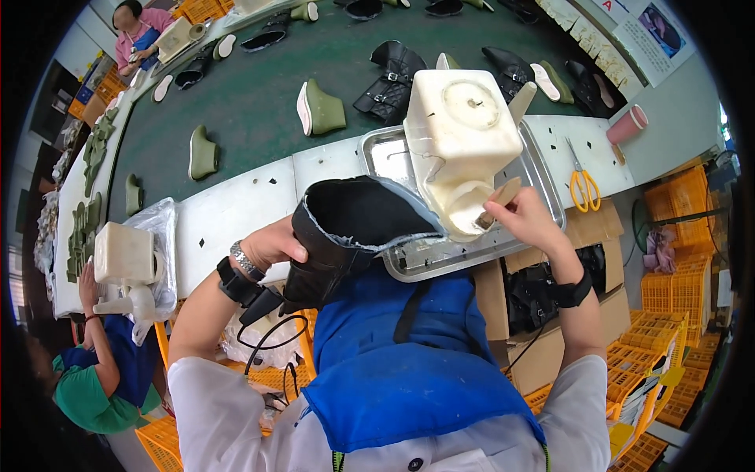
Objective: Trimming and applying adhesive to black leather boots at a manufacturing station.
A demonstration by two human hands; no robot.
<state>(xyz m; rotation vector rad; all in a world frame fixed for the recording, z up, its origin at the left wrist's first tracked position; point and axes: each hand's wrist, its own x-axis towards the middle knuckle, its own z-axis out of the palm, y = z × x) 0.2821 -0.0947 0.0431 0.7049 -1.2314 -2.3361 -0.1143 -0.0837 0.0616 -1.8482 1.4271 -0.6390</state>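
Observation:
My left hand (pixel 271 245) is closed round the side of a black boot shaft (pixel 314 271), its wide opening tilted up and its pale-edged rim reaching toward the glue pot. In my right hand (pixel 528 219) is a flat wooden-handled brush (pixel 507 191), pinched between thumb and fingers. The brush's lower end dips into the round mouth of a white plastic glue pot (pixel 464 130); its tip is hidden there. Under the pot lies a metal tray (pixel 410 270) with dark scraps in it. The boot's rim end is close beside the pot's mouth.
Orange-handled scissors (pixel 584 189) and a pink cup (pixel 627 124) lie at right on the white worktop (pixel 228 206). Beyond, a green conveyor belt (pixel 259 86) carries black boots and olive wedge shoes (pixel 322 110). A co-worker's arm (pixel 102 358) is at left near another white pot (pixel 126 253).

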